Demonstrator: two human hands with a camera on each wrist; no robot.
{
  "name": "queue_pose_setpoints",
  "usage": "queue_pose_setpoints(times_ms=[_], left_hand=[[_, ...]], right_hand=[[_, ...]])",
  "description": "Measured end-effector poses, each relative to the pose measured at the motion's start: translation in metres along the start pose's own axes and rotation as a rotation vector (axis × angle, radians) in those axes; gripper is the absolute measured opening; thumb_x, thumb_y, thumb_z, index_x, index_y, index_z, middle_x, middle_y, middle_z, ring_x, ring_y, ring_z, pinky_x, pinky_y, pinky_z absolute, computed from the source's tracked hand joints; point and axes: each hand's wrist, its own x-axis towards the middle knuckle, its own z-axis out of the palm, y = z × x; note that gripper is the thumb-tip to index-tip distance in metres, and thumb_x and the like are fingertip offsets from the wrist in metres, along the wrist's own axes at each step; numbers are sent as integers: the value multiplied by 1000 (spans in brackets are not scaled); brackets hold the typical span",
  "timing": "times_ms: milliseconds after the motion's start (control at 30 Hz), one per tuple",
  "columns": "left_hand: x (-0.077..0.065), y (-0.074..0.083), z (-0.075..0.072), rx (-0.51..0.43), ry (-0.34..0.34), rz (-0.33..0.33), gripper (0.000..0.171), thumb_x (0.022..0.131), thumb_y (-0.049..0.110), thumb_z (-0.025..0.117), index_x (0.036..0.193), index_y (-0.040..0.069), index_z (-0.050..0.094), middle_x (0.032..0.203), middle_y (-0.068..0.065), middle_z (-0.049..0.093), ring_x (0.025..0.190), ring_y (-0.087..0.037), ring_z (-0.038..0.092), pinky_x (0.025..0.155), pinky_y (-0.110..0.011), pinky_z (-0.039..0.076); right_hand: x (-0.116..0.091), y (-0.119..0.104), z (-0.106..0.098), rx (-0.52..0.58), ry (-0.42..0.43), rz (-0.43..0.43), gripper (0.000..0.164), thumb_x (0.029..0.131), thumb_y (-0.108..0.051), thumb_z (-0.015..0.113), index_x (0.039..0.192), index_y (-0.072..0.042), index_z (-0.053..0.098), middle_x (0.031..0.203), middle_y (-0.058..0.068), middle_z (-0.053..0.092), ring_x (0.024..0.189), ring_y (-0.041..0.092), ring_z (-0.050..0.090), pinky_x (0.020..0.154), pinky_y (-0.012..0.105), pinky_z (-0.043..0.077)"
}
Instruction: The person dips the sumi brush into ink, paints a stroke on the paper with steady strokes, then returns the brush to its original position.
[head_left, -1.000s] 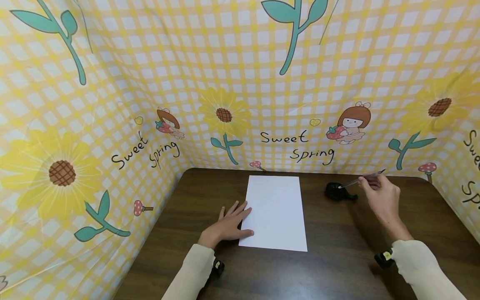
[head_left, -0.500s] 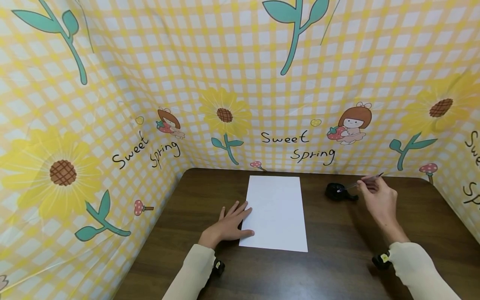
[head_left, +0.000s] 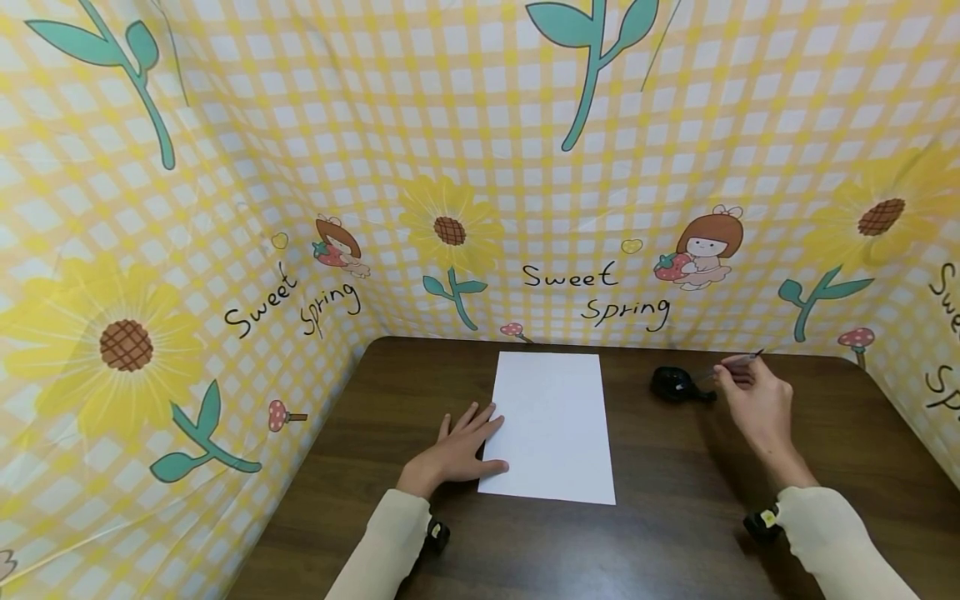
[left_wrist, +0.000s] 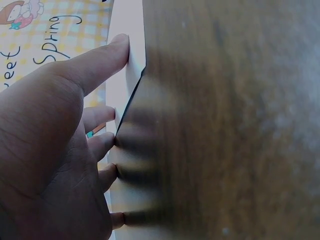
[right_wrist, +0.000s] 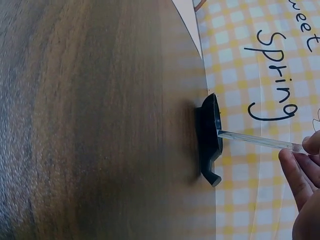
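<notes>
A sheet of white paper (head_left: 555, 433) lies on the dark wooden table. My left hand (head_left: 453, 454) rests on its left edge, fingers spread and fairly straight; the left wrist view shows the thumb (left_wrist: 97, 65) lying over the paper (left_wrist: 125, 25). To the right of the sheet stands a small black dish (head_left: 666, 383) with a curved tail-like handle. My right hand (head_left: 761, 408) pinches a thin, clear, pen-like rod (right_wrist: 257, 140) between thumb and fingertips. It slants down, its lower end at the open top of the dish (right_wrist: 209, 132). Its upper end is dark and pointed.
A yellow checked cloth (head_left: 480, 133) printed with flowers and lettering hangs behind and beside the table (head_left: 555, 550). Each wrist has a small black device below the sleeve, such as the right wrist device (head_left: 763, 522).
My right hand has shifted slightly left and tilted the rod a little, its lower end staying at the dish. My left hand and the paper look unmoved.
</notes>
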Motion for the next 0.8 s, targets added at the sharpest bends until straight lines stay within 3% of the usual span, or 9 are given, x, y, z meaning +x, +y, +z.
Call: queue_pose_setpoints(times_ms=[267,533,800], left_hand=[[0,0,0,3,-6,-1,86,101,60,64,171,23,30,181,1,12,169,-31,1,128,-73,-6],[-1,2,-2,-3,1,8,86,101,58,66,170,19,32,181,-4,14,169,-35,3,127,-75,-4],[-2,4,-3,2,-3,7,86,101,57,66,170,19,31,181,-4,14,169,-35,3,127,-75,-4]], right_hand=[[2,-2,-1,19,26,-10,19,103,-12,71,113,4,72,100,20,78,80,-28,54,71,-2,45],[5,-3,-6,63,101,-16,18,101,-9,74,112,5,73,89,-5,75,77,-27,58,72,-1,47],[5,0,-11,99,124,4,19,101,-9,74,112,6,72,87,-34,61,76,-26,60,73,-1,48]])
